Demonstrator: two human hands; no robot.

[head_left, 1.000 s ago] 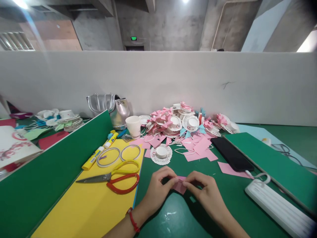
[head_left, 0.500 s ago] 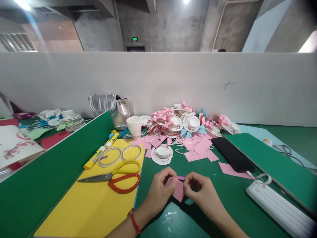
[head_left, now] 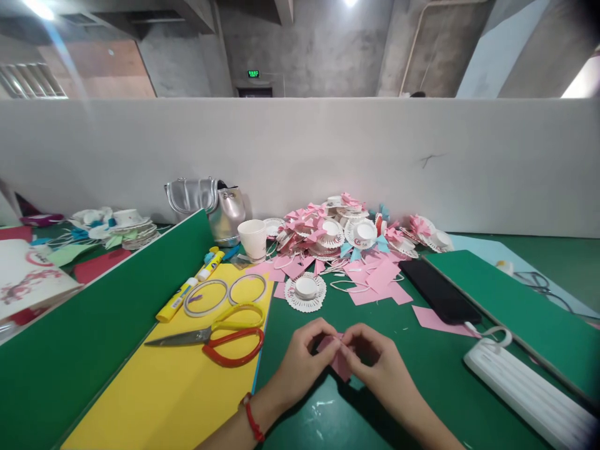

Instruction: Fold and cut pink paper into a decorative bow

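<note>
Scissors with red and yellow handles are laid on a yellow sheet, beside two rings and a glue stick. A white cup, a silver bag and a black phone are set on the green tabletop.

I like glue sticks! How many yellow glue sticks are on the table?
2. One glue stick lies on the yellow sheet's left edge, beside the tape rings. The other glue stick lies just behind it, nearer the white cup. More may be hidden in the clutter.
</note>
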